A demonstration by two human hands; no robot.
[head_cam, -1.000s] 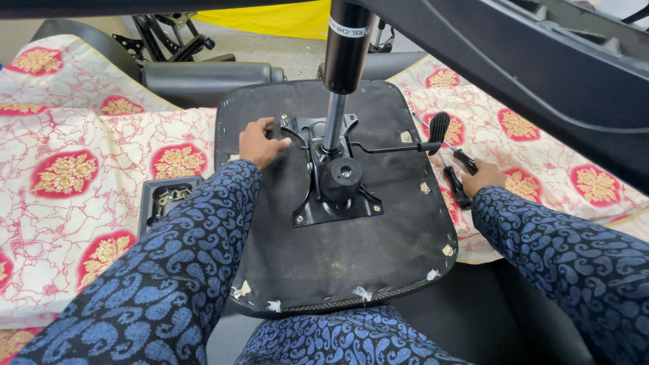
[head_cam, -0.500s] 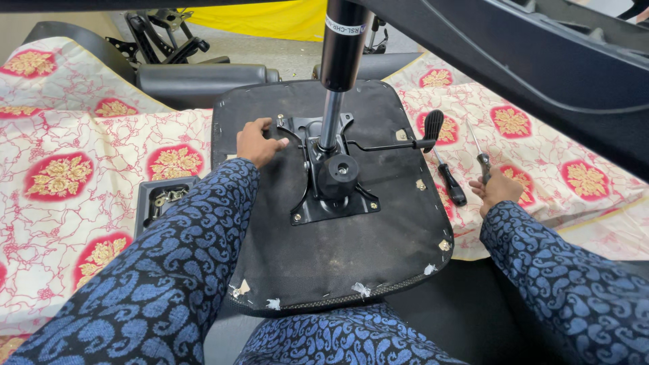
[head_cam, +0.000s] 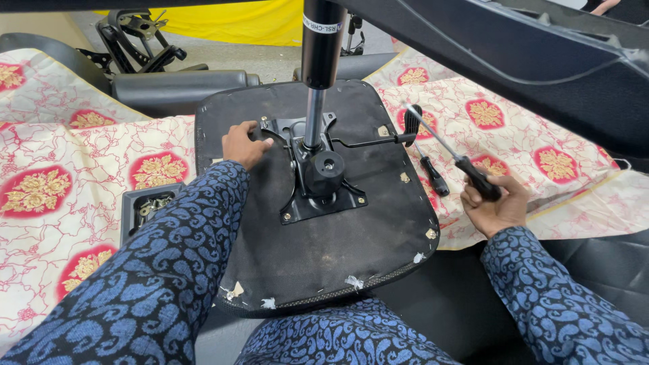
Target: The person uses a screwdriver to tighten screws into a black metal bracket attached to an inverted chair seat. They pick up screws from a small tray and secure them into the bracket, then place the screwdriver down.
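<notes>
While the right hand (head_cam: 497,206) is clamped on a long black-handled steel screwdriver (head_cam: 451,154), tip raised, it could jab the left hand (head_cam: 242,144), whose fingers curl against the black metal seat bracket (head_cam: 318,169) bolted to the upturned black chair seat (head_cam: 338,236).

Left hand (head_cam: 245,144) is resting on the upturned seat base (head_cam: 324,250), fingers (head_cam: 262,143) touching the left edge of the black metal mechanism plate (head_cam: 318,169). Gas cylinder (head_cam: 318,61) is standing upright out of the plate, lever (head_cam: 378,138) sticking out to the right. Right hand (head_cam: 495,206) is gripping a black-handled screwdriver (head_cam: 449,152), shaft angled up-left, tip near the lever knob. Second screwdriver (head_cam: 433,174) is lying on the floral cloth (head_cam: 74,169) just beside the seat. Small parts tray (head_cam: 145,206) is sitting left of the seat.
</notes>
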